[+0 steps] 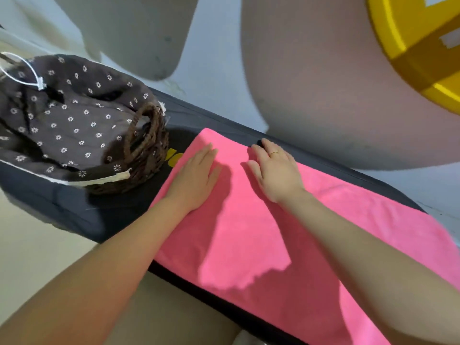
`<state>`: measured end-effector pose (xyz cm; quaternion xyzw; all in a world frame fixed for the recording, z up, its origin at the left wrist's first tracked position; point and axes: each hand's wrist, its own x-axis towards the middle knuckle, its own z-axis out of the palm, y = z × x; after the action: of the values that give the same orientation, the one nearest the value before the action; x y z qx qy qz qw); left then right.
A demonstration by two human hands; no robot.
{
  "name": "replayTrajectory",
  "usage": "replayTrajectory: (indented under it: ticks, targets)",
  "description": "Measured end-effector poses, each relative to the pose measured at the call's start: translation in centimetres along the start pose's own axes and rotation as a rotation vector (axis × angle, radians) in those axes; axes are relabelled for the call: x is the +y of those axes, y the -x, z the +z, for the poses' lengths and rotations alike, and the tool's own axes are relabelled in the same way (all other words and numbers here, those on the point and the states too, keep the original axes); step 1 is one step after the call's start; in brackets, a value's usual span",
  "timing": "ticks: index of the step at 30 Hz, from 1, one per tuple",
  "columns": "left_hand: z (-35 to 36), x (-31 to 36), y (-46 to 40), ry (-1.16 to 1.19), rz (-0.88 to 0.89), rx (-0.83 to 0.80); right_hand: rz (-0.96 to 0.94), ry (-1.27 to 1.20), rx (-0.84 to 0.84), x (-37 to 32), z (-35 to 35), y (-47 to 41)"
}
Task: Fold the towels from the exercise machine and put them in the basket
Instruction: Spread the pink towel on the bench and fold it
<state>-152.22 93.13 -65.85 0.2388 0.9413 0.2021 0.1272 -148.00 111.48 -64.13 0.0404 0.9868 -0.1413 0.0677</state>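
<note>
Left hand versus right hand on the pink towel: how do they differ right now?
The left hand lies nearer the basket, while the right hand lies on the side away from it. The right hand wears a ring; the left hand shows none. The right hand's fingertips reach the pink towel's far edge; the left hand's stop short. Both press flat, fingers straight.

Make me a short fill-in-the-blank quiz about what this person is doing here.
1. Both hands lie flat on a ____ terry towel.
2. The brown wicker basket has a ____-patterned cloth lining.
3. The ring sits on the ____ hand.
4. The left hand lies nearer the ____.

Answers: pink; flower; right; basket
</note>
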Motion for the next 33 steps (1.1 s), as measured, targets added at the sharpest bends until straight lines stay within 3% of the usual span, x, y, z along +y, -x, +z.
replayTrajectory:
  ticks: [4,10,16,18,21,25,29,33]
  targets:
    - [-1.3,-1.8,4.4,-0.224,0.003,0.156,-0.232,-0.01,0.038,-4.8,0.1,-3.7]
    - [-2.4,-3.8,7.4,-0.259,-0.354,0.091,-0.409,0.115,-0.075,-8.9,1.6,-7.9]
    - [-1.7,-3.9,8.0,-0.33,-0.376,0.064,-0.354,0.41,0.058,-8.7,1.8,-7.7]
    - [-1.8,-3.7,8.2,-0.267,-0.326,0.041,-0.369,0.467,0.052,-8.7,1.1,-7.9]
    - [-2.2,-3.7,8.2,0.007,-0.258,0.051,-0.371,0.531,0.032,-8.5,-0.1,-8.2]
    - [-3.7,-3.3,7.7,0.384,-0.307,0.116,-0.158,0.307,0.044,-7.2,-2.2,-7.5]
    - [-5.7,-2.1,7.2,0.483,-0.237,0.125,0.043,0.074,0.03,-6.0,-4.6,-7.2]
    - [-8.1,-1.8,6.8,0.46,-0.256,0.078,0.047,-0.223,0.043,-6.1,-6.1,-6.9]
